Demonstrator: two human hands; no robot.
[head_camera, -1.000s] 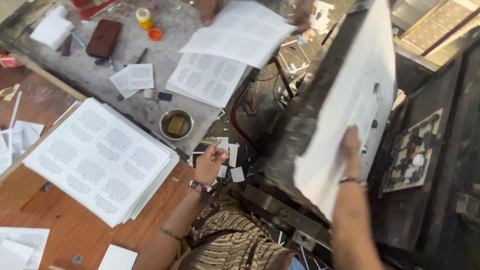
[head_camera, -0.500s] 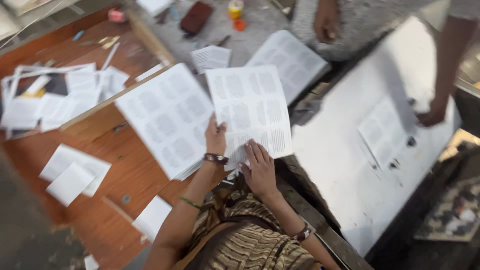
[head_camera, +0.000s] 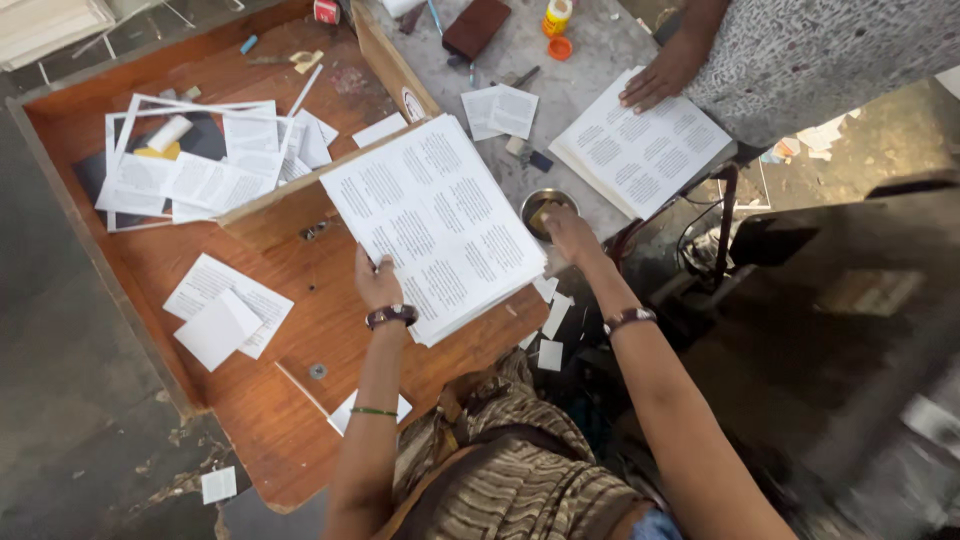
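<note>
Wooden table (head_camera: 250, 400) strewn with paper slips — left hand (head_camera: 376, 282) pinching printed sheets (head_camera: 435, 225), right hand's (head_camera: 568, 232) grip unclear over metal bowl (head_camera: 540, 203).

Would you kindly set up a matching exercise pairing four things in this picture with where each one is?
Things:
1. left hand
2. right hand
3. other person's hand
4. orange bottle cap

Places:
A. resting on the smaller stack of printed sheets
B. lying on the grey table near a small yellow bottle
C. at the near edge of the big stack of printed sheets
D. over the small metal bowl

Pairs: 1-C, 2-D, 3-A, 4-B
</note>
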